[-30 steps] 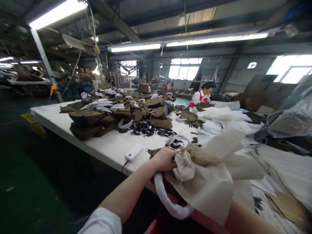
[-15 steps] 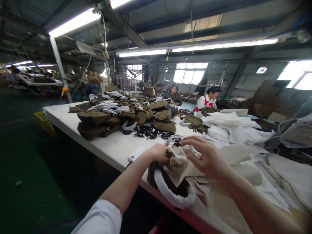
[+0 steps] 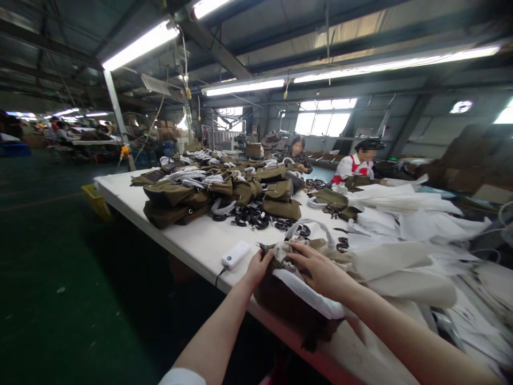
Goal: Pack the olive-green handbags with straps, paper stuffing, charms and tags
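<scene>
An olive-brown handbag (image 3: pixel 284 302) stands at the near edge of the table, its two handles wrapped in white. My left hand (image 3: pixel 258 267) grips the left end of its top rim, thumb on the near side, beside a small metal clasp. Over the opening lies my right hand (image 3: pixel 320 272), fingers stretched out on the bunched beige lining (image 3: pixel 282 251). The near handle (image 3: pixel 308 294) passes in front of the right hand's fingers and palm. The far handle (image 3: pixel 331 232) arches up behind. Part of the lining is hidden under the fingers.
A white box with a cable (image 3: pixel 236 254) lies left of the bag. Beyond it are black coiled straps (image 3: pixel 254 218) and a heap of olive bags (image 3: pixel 172 200). White sheets (image 3: pixel 401 267) cover the right side. Two co-workers sit across the table.
The beige lining, bunched up above the opening before, now sits lower inside the bag. My right hand has come down onto it. The near handle has shifted up against the right hand.
</scene>
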Action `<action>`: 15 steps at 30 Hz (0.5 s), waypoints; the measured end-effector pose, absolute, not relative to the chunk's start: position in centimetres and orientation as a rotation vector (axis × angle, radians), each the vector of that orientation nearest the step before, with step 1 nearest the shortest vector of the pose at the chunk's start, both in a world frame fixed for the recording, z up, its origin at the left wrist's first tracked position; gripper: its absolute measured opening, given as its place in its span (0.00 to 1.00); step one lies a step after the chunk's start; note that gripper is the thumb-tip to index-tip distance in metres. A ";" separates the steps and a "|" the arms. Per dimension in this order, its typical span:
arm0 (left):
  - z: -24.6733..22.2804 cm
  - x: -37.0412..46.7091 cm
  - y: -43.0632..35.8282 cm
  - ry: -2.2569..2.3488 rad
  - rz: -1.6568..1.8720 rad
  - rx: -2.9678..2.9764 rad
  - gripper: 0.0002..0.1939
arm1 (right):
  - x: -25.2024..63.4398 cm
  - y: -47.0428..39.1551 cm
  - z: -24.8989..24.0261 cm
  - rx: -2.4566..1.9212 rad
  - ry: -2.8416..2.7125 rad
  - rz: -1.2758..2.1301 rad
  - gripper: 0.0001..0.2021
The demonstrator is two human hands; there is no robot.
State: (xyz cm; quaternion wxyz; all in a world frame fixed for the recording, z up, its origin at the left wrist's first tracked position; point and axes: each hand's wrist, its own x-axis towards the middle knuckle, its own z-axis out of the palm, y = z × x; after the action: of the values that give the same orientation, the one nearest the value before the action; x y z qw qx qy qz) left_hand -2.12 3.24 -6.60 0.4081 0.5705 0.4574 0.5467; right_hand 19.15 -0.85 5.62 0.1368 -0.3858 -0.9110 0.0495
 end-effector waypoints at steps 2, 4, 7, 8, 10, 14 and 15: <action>-6.9 -1.6 3.5 1.152 1.388 1.421 0.24 | 18.5 -0.7 5.1 -1.113 -2.660 0.206 0.27; -7.0 -1.6 3.8 1.198 1.387 1.419 0.25 | 18.1 -0.6 4.5 -1.128 -2.687 0.278 0.28; -7.1 -1.9 3.8 1.267 1.404 1.430 0.28 | 17.4 -0.7 3.7 -1.057 -2.734 0.393 0.28; -7.2 -2.0 3.7 1.288 1.431 1.440 0.29 | 17.1 -0.8 3.5 -1.010 -2.747 0.421 0.29; -7.3 -2.1 3.4 1.302 1.500 1.467 0.28 | 16.7 -1.0 3.3 -0.918 -2.768 0.469 0.29; -7.2 -1.9 2.7 1.293 1.598 1.479 0.27 | 16.0 -1.2 3.2 -0.828 -2.820 0.530 0.26; -7.2 -1.7 2.6 1.307 1.621 1.462 0.27 | 15.8 -1.0 3.0 -0.818 -2.845 0.526 0.25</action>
State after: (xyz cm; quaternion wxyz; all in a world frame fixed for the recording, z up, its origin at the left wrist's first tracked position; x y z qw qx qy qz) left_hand -1.73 2.60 -7.21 0.2942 0.5493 0.4910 0.6087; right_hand 15.80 -0.96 3.04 0.0673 -0.2714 -0.9441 0.1744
